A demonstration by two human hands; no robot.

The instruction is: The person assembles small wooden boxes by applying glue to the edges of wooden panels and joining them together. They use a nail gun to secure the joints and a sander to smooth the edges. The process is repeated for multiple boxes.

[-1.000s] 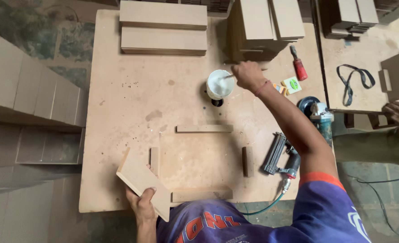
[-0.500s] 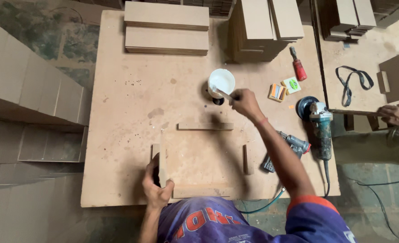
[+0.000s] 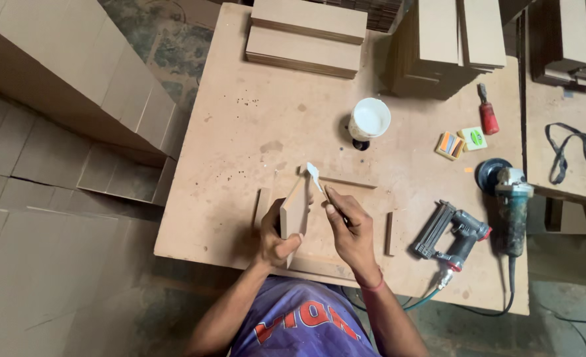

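— Both hands have come together at lower centre of the frame since half a second ago: the right hand (image 3: 353,233) has left the white glue cup (image 3: 369,119) and the left hand (image 3: 276,239) has tipped the small MDF board (image 3: 295,210) up on edge.

— How is each holding?

— Left fingers are clamped around the board's lower end, standing it nearly upright. Right fingers pinch a thin glue stick (image 3: 320,184), its white-coated tip just above the board's top edge.

— What lies around them?

— Low wooden strips (image 3: 339,180) form a jig frame on the worktable (image 3: 253,112). A nail gun (image 3: 453,236) and an angle grinder (image 3: 508,198) lie at right, a red screwdriver (image 3: 486,115) and board stacks (image 3: 306,36) above. Nothing blocks the hands.
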